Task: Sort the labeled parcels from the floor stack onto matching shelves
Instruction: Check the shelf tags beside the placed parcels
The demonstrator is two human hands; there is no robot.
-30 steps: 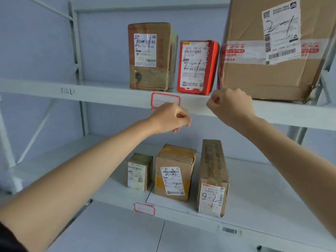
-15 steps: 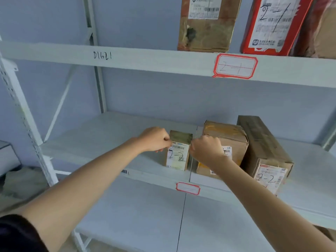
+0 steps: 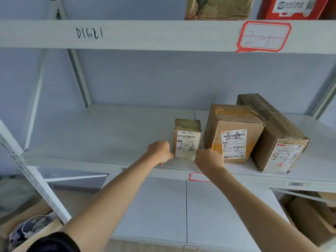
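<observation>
On the middle shelf (image 3: pixel 109 135) stand three brown parcels marked 2-2: a small one (image 3: pixel 187 139), a medium one (image 3: pixel 232 133) and a long one (image 3: pixel 276 135). My left hand (image 3: pixel 160 153) is curled into a fist by the small parcel's lower left corner. My right hand (image 3: pixel 209 159) is curled by its lower right corner. Neither hand plainly grips anything. A red-framed tag (image 3: pixel 263 36) on the upper shelf reads 2-1, with a brown parcel (image 3: pixel 218 8) and a red parcel (image 3: pixel 292 7) above it.
White shelf uprights (image 3: pixel 36 180) run down the left side. A lower shelf board (image 3: pixel 160 206) lies beneath my arms. Cardboard boxes (image 3: pixel 312 217) sit low on the right, and a box with a patterned item (image 3: pixel 29 228) lies at the lower left.
The view has dropped from the 2-1 shelf to the 2-2 shelf. Both fists came down from the upper shelf edge to either side of the small parcel's base.
</observation>
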